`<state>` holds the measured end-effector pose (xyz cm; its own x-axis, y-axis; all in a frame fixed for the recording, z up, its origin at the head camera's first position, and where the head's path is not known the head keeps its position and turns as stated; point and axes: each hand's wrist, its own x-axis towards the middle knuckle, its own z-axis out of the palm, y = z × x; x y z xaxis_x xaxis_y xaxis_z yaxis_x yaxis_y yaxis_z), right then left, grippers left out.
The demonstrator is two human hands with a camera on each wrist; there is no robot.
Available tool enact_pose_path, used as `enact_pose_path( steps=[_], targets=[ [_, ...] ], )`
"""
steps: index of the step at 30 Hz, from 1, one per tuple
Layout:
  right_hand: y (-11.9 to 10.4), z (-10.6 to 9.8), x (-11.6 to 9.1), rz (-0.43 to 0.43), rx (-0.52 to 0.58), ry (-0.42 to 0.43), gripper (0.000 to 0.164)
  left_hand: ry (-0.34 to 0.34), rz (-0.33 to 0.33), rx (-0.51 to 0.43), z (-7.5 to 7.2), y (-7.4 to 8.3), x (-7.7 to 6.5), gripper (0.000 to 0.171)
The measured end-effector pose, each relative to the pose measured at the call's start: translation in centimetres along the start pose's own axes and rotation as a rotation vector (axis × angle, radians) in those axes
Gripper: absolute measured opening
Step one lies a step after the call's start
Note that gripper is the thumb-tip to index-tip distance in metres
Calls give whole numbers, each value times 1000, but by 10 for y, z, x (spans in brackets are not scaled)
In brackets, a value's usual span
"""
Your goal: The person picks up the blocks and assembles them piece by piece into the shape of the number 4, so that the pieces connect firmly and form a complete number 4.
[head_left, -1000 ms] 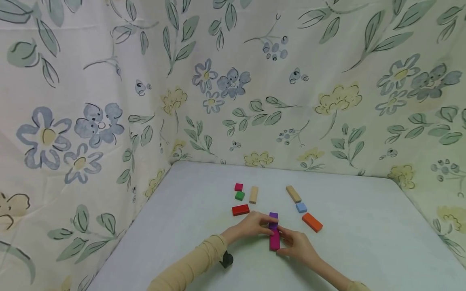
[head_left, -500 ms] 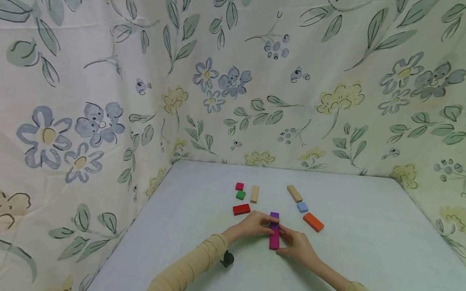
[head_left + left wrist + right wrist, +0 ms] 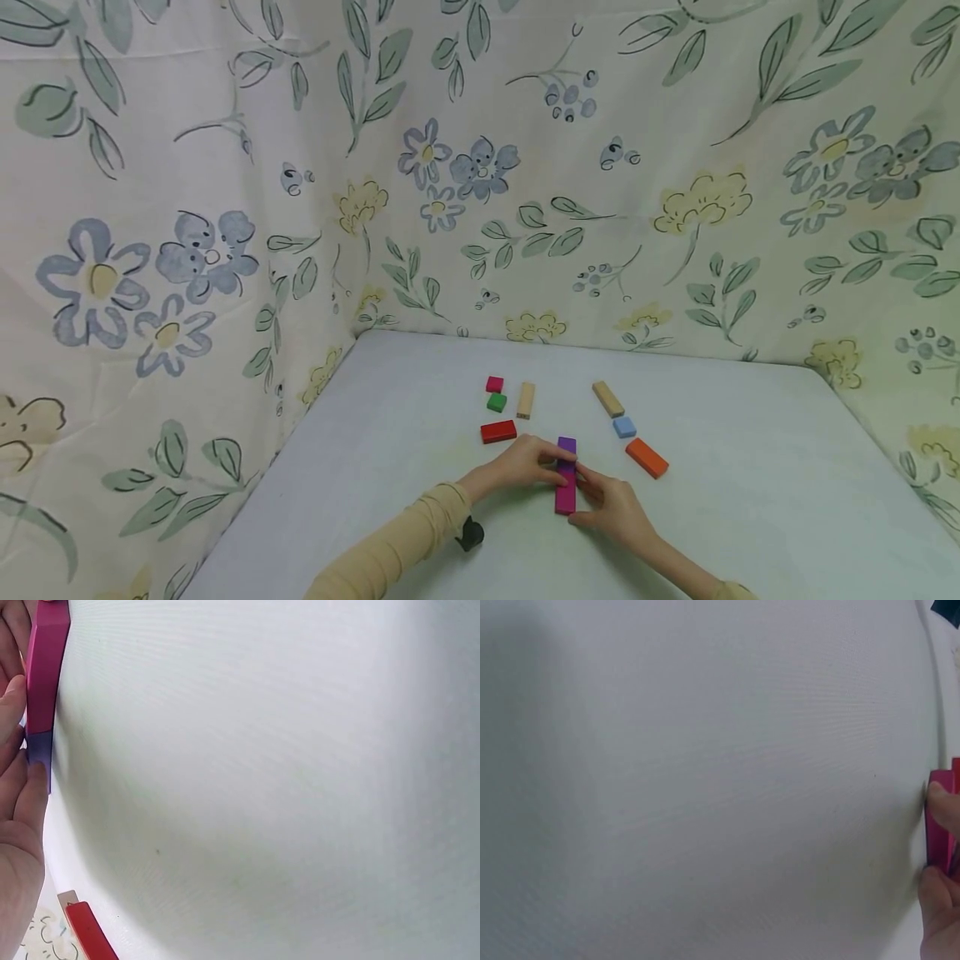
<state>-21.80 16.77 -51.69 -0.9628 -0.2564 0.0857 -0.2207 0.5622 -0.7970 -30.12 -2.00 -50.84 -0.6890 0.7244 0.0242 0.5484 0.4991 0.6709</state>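
Note:
In the head view, a purple block (image 3: 567, 447) and a magenta block (image 3: 566, 502) lie end to end in one line on the white table. My left hand (image 3: 519, 462) reaches in from the left and holds the purple block with its fingertips, its thumb by the seam between the two. From the right, my right hand (image 3: 617, 510) grips the magenta block, thumb near its near end and fingers near the seam. The left wrist view shows the magenta block (image 3: 46, 675) touching the purple block (image 3: 40, 746). Fingers partly hide the magenta block (image 3: 937, 851) in the right wrist view.
Farther back on the left lie a red block (image 3: 498, 432), a green block (image 3: 497, 402), a small pinkish-red block (image 3: 495, 384) and a wooden block (image 3: 526, 401). On the right are another wooden block (image 3: 608, 399), a blue block (image 3: 624, 427) and an orange block (image 3: 647, 458). Floral cloth (image 3: 525, 250) surrounds the table.
The magenta block has shifted slightly away from me and now sits in straighter line with the purple block. Both hands keep nearly the same place and hold.

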Motion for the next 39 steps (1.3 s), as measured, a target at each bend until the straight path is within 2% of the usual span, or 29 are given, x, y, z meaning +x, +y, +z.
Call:
enact_pose_path(
  steps=[9,14,20,27,32,39],
  targets=[
    [0,-4,-2,25,-60,-4,81,-12,-58,-39,-1,3,1,38],
    [0,-13,-1,24,-68,-7,71,-18,-83,-45,-1,3,2,37],
    [-5,-29,1,-13,-7,-41,59,-17,-108,-47,-3,5,2,38],
    [-14,-49,4,-107,41,-52,56,-22,-138,-48,-5,8,2,36],
    [-14,-69,10,-112,40,1,51,-30,-160,-47,-6,10,3,35],
    [-4,-101,16,-90,-59,134,47,-29,-163,-38,-5,10,4,35]
  ],
)
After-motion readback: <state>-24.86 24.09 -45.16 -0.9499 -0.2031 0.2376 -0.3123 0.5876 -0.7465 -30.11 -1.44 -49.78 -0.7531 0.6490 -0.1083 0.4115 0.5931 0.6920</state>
